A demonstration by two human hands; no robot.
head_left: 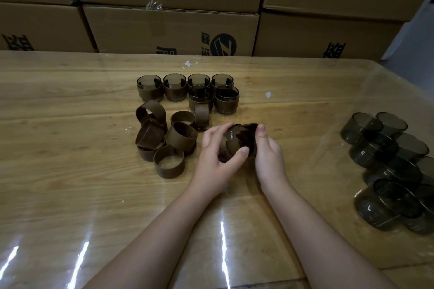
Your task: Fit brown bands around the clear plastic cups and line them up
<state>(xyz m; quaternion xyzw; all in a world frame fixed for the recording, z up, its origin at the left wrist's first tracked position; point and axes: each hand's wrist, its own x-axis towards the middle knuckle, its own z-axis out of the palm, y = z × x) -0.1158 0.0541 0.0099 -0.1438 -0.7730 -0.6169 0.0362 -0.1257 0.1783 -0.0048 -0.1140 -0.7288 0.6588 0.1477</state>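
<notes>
I see my left hand (pixel 217 148) and right hand (pixel 266 148) closed together on one cup (pixel 239 141) with a brown band (pixel 234 146) partly around it, tilted just above the table (pixel 70 105). Left of that cup lies a heap of loose bands (pixel 164 138); beyond it stand six banded cups (pixel 187 89), four in a row with two in front. Well to its right sits a pile of bare cups (pixel 389 162) near the table's rounded right edge. Bare table lies open nearer me. Stacked cardboard boxes (pixel 171 28) wall the far edge. Both forearms reach forward, thumbs uppermost.
</notes>
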